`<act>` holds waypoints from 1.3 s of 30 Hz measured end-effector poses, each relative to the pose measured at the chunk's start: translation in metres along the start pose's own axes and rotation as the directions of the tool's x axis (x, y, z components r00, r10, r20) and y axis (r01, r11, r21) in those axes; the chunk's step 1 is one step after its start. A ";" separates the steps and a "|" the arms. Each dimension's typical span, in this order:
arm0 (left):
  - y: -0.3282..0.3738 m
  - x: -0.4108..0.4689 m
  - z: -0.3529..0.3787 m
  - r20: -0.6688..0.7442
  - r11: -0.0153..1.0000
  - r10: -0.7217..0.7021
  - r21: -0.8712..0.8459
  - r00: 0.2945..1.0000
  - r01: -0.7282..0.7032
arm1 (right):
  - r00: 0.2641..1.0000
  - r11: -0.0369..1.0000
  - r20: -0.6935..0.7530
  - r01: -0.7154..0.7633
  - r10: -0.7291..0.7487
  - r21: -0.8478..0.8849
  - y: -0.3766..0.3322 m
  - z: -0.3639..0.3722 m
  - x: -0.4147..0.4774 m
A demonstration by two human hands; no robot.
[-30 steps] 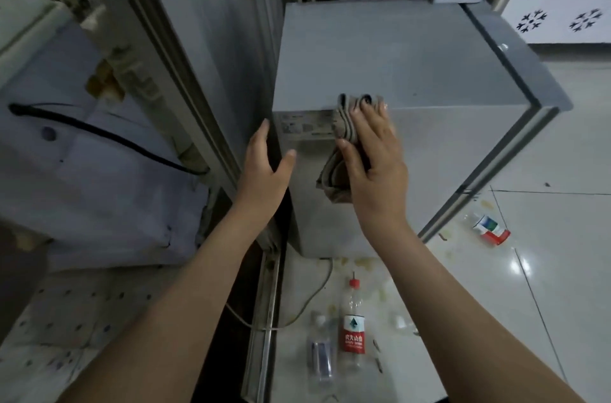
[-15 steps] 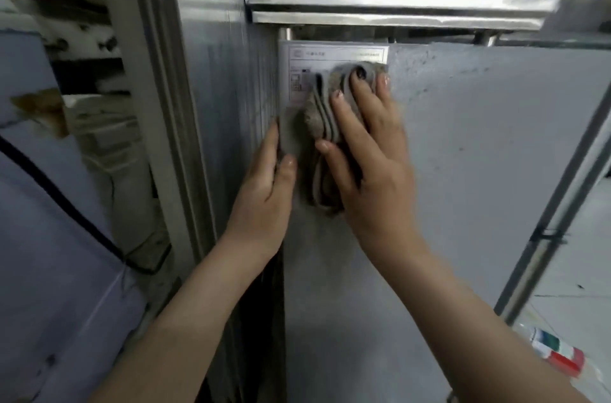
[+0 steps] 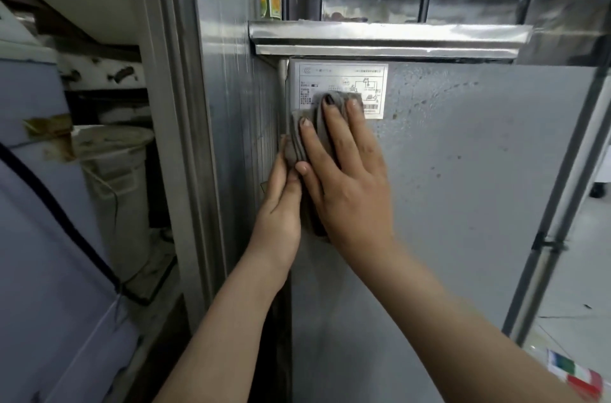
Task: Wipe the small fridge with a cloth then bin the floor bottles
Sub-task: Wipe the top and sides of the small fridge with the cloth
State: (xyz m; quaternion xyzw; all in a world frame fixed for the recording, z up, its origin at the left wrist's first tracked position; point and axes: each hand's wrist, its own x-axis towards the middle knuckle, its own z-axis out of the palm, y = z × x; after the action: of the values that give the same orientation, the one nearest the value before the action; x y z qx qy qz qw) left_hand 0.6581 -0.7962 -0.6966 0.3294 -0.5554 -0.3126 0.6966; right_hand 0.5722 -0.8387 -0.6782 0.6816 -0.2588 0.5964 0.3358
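The small grey fridge (image 3: 463,204) fills the right half of the view, its side panel speckled with dirt. A white rating label (image 3: 330,78) sits at the panel's top left corner. A folded grey cloth (image 3: 299,138) lies flat against the panel just below the label. My right hand (image 3: 347,181) presses the cloth to the fridge with straight fingers. My left hand (image 3: 281,204) rests on the fridge's left edge, its thumb touching the cloth's side. One bottle with a red, white and green label (image 3: 575,376) lies on the floor at the bottom right.
A tall metal cabinet wall (image 3: 218,138) stands close on the fridge's left. A steel shelf edge (image 3: 386,39) overhangs the fridge top. A white bucket (image 3: 115,191) sits behind on the left. A blue-white appliance (image 3: 39,237) fills the left edge.
The view has dropped lower and closer to the fridge's side. My right hand with the cloth stays near the label, slightly lower. My left hand shifted up against the cloth's edge.
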 end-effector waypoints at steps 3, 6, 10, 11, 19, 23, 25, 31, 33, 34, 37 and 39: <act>-0.002 -0.001 -0.001 0.002 1.000 -0.007 -0.005 1.000 0.007 | 1.000 0.997 -0.021 -0.002 0.000 -0.082 0.000 0.005 -0.006; 0.000 -0.002 0.003 -0.020 0.998 -0.015 0.054 1.000 0.016 | 1.000 0.994 -0.027 -0.015 0.012 -0.108 0.002 0.005 -0.016; -0.002 -0.002 0.003 -0.038 1.000 -0.026 0.016 0.999 0.027 | 1.000 0.991 -0.002 -0.021 0.021 -0.136 0.009 0.004 -0.043; -0.002 -0.002 0.004 -0.041 1.000 -0.026 -0.010 0.999 0.026 | 1.000 0.989 0.010 -0.020 0.022 -0.147 0.010 0.003 -0.052; -0.011 -0.001 0.002 0.017 0.994 0.000 -0.108 1.000 0.002 | 0.999 0.984 0.043 0.009 -0.001 -0.179 0.008 0.005 -0.058; -0.016 0.001 0.005 -0.048 0.999 0.019 -0.030 0.999 -0.021 | 0.996 0.984 0.048 0.087 -0.081 -0.156 0.007 0.006 -0.033; -0.015 0.000 0.008 -0.076 0.998 0.038 -0.049 0.996 -0.042 | 0.995 0.983 0.050 0.097 -0.090 -0.157 0.007 0.005 -0.021; -0.014 -0.004 0.013 -0.117 0.999 0.041 0.010 0.992 -0.040 | 0.996 0.980 0.056 0.078 -0.069 -0.181 0.012 0.000 -0.015; -0.011 -0.005 0.015 -0.109 0.998 0.038 0.063 0.993 -0.032 | 0.999 0.986 0.040 0.020 -0.014 -0.163 0.013 -0.001 -0.027; -0.010 -0.005 0.016 -0.103 0.995 0.039 0.090 0.994 -0.030 | 0.999 0.986 0.044 0.016 -0.009 -0.165 0.015 -0.002 -0.035; -0.009 -0.005 0.019 -0.125 0.986 0.041 0.167 0.991 -0.020 | 0.994 0.978 0.094 0.069 -0.051 -0.198 0.026 -0.006 -0.062; -0.008 -0.005 0.024 -0.149 0.966 0.049 0.257 0.988 -0.009 | 0.988 0.972 0.125 0.111 -0.086 -0.208 0.034 -0.010 -0.070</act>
State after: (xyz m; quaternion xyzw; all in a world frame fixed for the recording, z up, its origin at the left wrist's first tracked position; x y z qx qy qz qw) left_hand 0.6335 -0.7998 -0.7019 0.4312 -0.5402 -0.2017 0.6939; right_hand 0.5297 -0.8559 -0.7420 0.6869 -0.3063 0.5073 0.4208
